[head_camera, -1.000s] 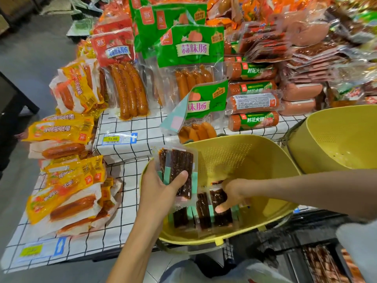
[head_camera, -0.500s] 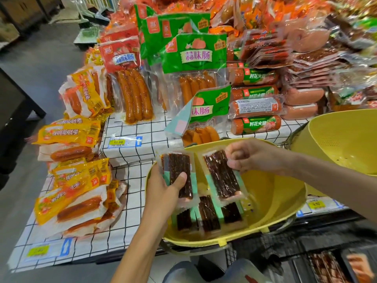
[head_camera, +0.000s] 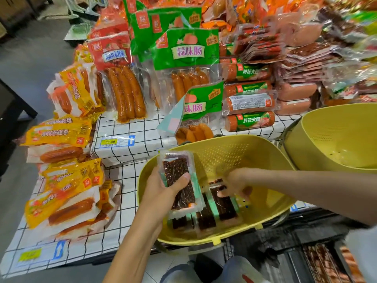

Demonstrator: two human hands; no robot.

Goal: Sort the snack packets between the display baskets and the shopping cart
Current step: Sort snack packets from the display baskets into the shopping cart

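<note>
Head view, left hand (head_camera: 161, 194) gripping jerky stack (head_camera: 177, 174), right hand (head_camera: 236, 182) pinching packet (head_camera: 224, 206) inside basket (head_camera: 267, 199).

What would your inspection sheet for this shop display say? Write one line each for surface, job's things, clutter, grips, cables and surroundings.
Surface: white grid-patterned cloth over the display table.
Job's things: jerky packets lie in the near yellow basket; second yellow basket to its right, no packets seen in it; wire cart below.
Clutter: green-label sausage packs, yellow sausage packs, ham rolls, price tag.
Grips: left hand grips held packets over the near basket; right hand reaches inside, fingers on a packet, grasp unclear.
Cables: nothing seen.
Surroundings: grey floor; dark furniture at the left edge.
</note>
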